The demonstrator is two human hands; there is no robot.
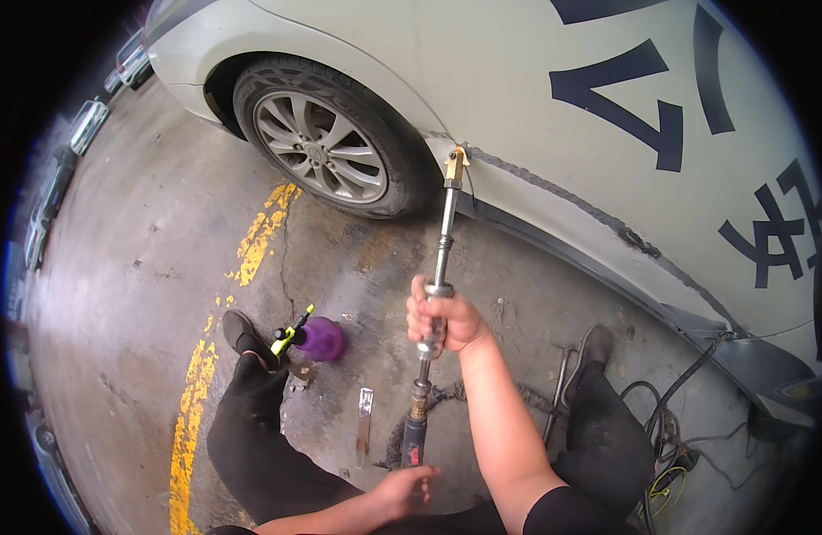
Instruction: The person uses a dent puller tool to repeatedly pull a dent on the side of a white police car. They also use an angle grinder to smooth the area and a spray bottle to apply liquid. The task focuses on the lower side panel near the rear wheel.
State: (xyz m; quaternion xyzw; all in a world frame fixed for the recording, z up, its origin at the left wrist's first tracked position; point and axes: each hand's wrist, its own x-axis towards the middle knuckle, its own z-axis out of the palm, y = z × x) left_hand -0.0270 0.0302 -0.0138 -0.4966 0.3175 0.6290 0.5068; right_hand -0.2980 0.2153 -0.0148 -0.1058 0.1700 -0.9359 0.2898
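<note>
A long slide hammer dent puller [445, 236] runs from my lap up to the white car [509, 98]. Its brass-coloured tip [456, 163] meets the car's lower side just behind the front wheel, where a rough, stripped seam [571, 201] begins. My right hand [448, 319] is wrapped round the sliding weight partway along the shaft. Closer to my body, my left hand [405, 491] is closed on the black handle [414, 439], beside a red button. Part of the left fingers' grip is hidden.
A purple spray bottle [322, 340] with a yellow-green top stands by my left foot. On the floor between my legs lie a flat metal strip [363, 428] and a dark cable. A metal bar [558, 392] lies by my right leg. Black cables [665, 401] hang from the sill at right.
</note>
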